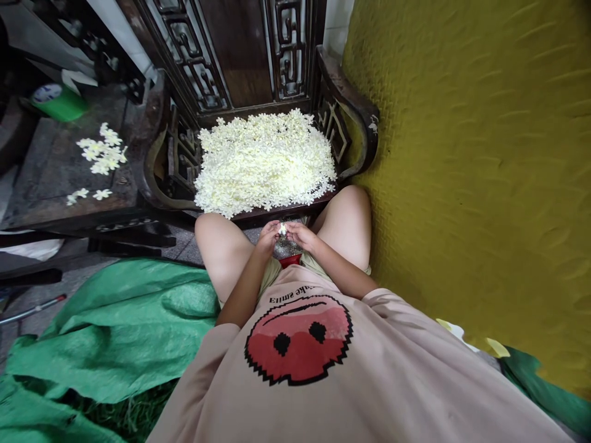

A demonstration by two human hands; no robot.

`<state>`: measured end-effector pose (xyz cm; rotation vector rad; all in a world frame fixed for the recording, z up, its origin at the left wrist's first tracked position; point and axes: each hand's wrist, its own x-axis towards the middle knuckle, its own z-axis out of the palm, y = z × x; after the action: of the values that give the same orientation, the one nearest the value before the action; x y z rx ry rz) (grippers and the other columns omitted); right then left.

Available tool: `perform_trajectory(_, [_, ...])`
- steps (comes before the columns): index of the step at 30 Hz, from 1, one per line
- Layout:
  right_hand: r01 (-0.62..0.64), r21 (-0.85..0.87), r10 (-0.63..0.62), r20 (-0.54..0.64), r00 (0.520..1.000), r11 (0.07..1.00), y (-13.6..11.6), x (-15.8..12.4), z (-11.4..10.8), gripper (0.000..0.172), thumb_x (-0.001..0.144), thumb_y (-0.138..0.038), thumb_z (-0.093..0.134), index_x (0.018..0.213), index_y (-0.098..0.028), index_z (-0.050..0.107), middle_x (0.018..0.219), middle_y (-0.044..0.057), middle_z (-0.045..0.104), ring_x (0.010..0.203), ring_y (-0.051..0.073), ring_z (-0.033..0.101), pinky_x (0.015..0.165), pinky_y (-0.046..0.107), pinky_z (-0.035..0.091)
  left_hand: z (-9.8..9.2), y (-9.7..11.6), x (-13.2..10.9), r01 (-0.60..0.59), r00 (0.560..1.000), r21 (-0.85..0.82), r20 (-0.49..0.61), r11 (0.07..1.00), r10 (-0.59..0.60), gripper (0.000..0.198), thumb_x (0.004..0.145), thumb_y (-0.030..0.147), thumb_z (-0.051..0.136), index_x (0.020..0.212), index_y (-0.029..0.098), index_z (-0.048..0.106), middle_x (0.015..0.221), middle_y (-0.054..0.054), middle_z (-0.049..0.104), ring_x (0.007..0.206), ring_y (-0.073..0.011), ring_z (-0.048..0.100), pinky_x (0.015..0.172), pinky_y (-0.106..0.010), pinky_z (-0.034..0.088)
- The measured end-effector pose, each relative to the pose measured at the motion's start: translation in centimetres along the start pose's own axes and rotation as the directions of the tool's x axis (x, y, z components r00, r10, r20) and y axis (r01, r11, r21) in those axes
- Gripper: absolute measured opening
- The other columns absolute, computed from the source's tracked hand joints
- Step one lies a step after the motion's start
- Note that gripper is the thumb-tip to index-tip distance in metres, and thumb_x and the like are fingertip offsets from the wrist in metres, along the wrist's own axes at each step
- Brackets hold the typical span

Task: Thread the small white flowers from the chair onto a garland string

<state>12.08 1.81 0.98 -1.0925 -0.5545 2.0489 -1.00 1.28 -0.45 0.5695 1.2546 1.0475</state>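
Observation:
Between my knees, my left hand point(268, 237) and my right hand point(301, 234) come together on one small white flower point(282, 228) with a yellowish centre. The fingers of each hand are pinched at its two sides, and the stem is too small to make out. Just beyond them, a broad pile of the same white flowers point(265, 163) covers the seat of a dark carved wooden chair point(252, 216).
At left a dark wooden table point(41, 178) bears a few loose flowers point(104, 151) and a green round container point(60, 101). A green sack point(138, 307) with dark green strands inside lies at lower left. A yellow textured surface point(471, 184) rises close on the right.

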Motion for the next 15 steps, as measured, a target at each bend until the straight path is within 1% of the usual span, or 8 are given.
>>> perform_trajectory(2, [-0.011, 0.015, 0.011, -0.015, 1.000, 1.000, 0.1, -0.1, -0.1, 0.014, 0.073, -0.019, 0.071, 0.070, -0.014, 0.058, 0.056, -0.003, 0.054, 0.048, 0.005, 0.045, 0.046, 0.016, 0.035, 0.0, -0.1, 0.0, 0.008, 1.000, 0.010, -0.002, 1.000, -0.008, 0.032, 0.060, 0.036, 0.075, 0.078, 0.017, 0.058, 0.060, 0.003, 0.051, 0.046, -0.0042, 0.038, 0.048, -0.021, 0.031])
perform_trajectory(4, [-0.028, 0.019, 0.028, -0.036, 0.999, 0.999, 0.2, -0.1, -0.1, 0.014, 0.073, -0.019, 0.070, 0.071, -0.014, 0.058, 0.056, -0.003, 0.055, 0.047, 0.005, 0.045, 0.045, 0.016, 0.035, 0.0, -0.1, -0.2, -0.010, 1.000, 0.038, -0.015, 0.999, 0.010, 0.031, 0.059, 0.037, 0.075, 0.076, 0.017, 0.059, 0.058, 0.004, 0.051, 0.046, -0.0049, 0.039, 0.048, -0.021, 0.032])
perform_trajectory(6, [-0.051, 0.005, 0.051, -0.076, 0.996, 0.999, 0.2, 0.0, -0.2, 0.013, 0.073, -0.019, 0.070, 0.072, -0.014, 0.058, 0.056, -0.003, 0.055, 0.045, 0.004, 0.044, 0.043, 0.016, 0.033, 0.0, -0.1, -0.4, -0.090, 0.995, 0.086, -0.038, 0.992, 0.093, 0.028, 0.060, 0.037, 0.074, 0.073, 0.017, 0.060, 0.059, 0.002, 0.053, 0.050, -0.0068, 0.043, 0.053, -0.022, 0.036])
perform_trajectory(8, [-0.081, -0.014, 0.078, -0.122, 0.989, 0.997, 0.3, 0.1, -0.3, 0.011, 0.074, -0.017, 0.069, 0.073, -0.014, 0.059, 0.055, -0.004, 0.054, 0.044, 0.004, 0.043, 0.042, 0.015, 0.031, 0.0, 0.1, -0.8, -0.217, 0.970, 0.184, -0.065, 0.959, 0.232, 0.023, 0.061, 0.035, 0.072, 0.070, 0.017, 0.061, 0.062, 0.001, 0.055, 0.056, -0.0095, 0.047, 0.059, -0.025, 0.039])
perform_trajectory(10, [-0.105, -0.023, 0.100, -0.145, 0.984, 0.994, 0.4, 0.2, -0.4, 0.008, 0.074, -0.016, 0.067, 0.075, -0.013, 0.059, 0.054, -0.004, 0.054, 0.043, 0.003, 0.043, 0.041, 0.015, 0.030, 0.0, 0.3, -1.3, -0.341, 0.922, 0.330, -0.066, 0.880, 0.382, 0.018, 0.064, 0.034, 0.070, 0.069, 0.018, 0.064, 0.067, -0.001, 0.057, 0.062, -0.0119, 0.049, 0.065, -0.027, 0.041])
perform_trajectory(12, [-0.118, -0.009, 0.116, -0.153, 0.981, 0.993, 0.4, 0.3, -0.5, 0.008, 0.075, -0.016, 0.066, 0.076, -0.014, 0.059, 0.052, -0.005, 0.052, 0.043, 0.004, 0.042, 0.041, 0.015, 0.029, -0.1, 0.5, -1.8, -0.424, 0.869, 0.474, -0.025, 0.772, 0.494, 0.015, 0.068, 0.034, 0.068, 0.069, 0.019, 0.066, 0.072, -0.003, 0.058, 0.067, -0.0142, 0.050, 0.070, -0.029, 0.041])
perform_trajectory(14, [-0.121, 0.025, 0.123, -0.163, 0.979, 0.992, 0.4, 0.4, -0.6, 0.008, 0.075, -0.017, 0.066, 0.076, -0.014, 0.058, 0.050, -0.005, 0.050, 0.042, 0.004, 0.041, 0.040, 0.016, 0.029, -0.1, 0.7, -2.2, -0.465, 0.833, 0.571, 0.023, 0.677, 0.552, 0.014, 0.070, 0.034, 0.066, 0.068, 0.021, 0.068, 0.076, -0.004, 0.059, 0.075, -0.0170, 0.053, 0.078, -0.031, 0.041])
perform_trajectory(15, [-0.119, 0.046, 0.126, -0.168, 0.978, 0.992, 0.4, 0.5, -0.6, 0.008, 0.076, -0.018, 0.065, 0.075, -0.015, 0.057, 0.050, -0.005, 0.050, 0.041, 0.005, 0.040, 0.040, 0.016, 0.028, -0.1, 0.7, -2.3, -0.469, 0.825, 0.604, 0.040, 0.644, 0.564, 0.014, 0.070, 0.035, 0.067, 0.068, 0.022, 0.069, 0.078, -0.004, 0.060, 0.079, -0.0183, 0.053, 0.082, -0.032, 0.040])
